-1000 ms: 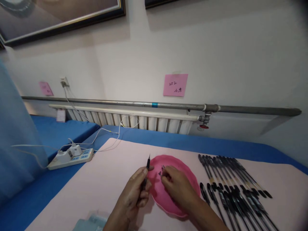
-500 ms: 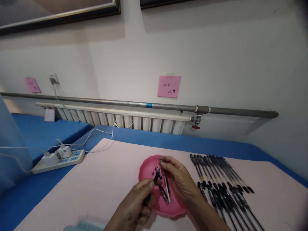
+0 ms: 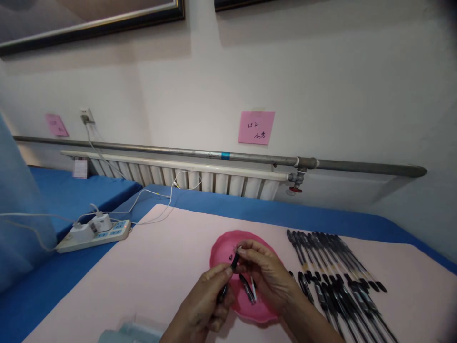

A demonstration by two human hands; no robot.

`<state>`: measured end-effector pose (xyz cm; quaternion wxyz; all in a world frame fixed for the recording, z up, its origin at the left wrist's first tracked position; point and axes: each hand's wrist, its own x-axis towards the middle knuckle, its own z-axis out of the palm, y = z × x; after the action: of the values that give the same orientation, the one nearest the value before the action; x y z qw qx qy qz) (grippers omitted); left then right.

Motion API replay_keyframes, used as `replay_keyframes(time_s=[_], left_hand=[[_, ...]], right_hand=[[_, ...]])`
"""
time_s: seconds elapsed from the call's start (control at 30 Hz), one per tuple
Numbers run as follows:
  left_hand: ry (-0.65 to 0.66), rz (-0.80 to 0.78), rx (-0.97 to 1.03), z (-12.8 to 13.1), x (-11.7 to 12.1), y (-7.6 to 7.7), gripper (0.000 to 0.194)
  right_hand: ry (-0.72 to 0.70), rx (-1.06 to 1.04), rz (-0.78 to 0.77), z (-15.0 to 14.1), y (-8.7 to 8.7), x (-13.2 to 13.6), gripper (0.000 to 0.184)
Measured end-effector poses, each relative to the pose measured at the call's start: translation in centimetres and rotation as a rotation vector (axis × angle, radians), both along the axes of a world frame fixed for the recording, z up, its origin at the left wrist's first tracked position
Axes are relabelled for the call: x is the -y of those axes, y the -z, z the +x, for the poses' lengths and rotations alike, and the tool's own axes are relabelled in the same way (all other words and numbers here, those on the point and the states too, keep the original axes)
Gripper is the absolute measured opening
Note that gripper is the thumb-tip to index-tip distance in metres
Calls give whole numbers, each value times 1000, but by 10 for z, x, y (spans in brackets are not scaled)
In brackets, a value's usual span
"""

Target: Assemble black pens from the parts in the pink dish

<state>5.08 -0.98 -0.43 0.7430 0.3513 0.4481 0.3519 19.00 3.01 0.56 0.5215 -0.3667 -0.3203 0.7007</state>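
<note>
Both hands (image 3: 210, 300) grip pen (image 3: 233, 261) (over dish (image 3: 221, 245))

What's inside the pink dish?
In the pink dish lie a few pen parts and a tiny dark bit. The left hand and right hand cover its middle, so anything beneath them is hidden.

Even, soft indoor light falls from above; the pipe (image 3: 250, 156) casts a faint shadow on the wall (image 3: 321, 71). No glare. Edges bend and darken at the corners; hands look slightly blurred.
</note>
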Motion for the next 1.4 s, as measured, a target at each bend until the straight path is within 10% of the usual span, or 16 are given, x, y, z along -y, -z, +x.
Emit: replay_keyframes(time_s=[0.57, 0.87, 1.4], left_hand=[[56, 129, -47, 12, 0, 2, 41], [-184, 97, -22, -7, -9, 5, 42], [-87, 40, 72, -8, -6, 1, 39]], right_hand=[[0, 27, -29, -7, 6, 4, 19], [-116, -76, -96, -2, -9, 11, 46], [-24, -57, -58, -6, -11, 13, 34]])
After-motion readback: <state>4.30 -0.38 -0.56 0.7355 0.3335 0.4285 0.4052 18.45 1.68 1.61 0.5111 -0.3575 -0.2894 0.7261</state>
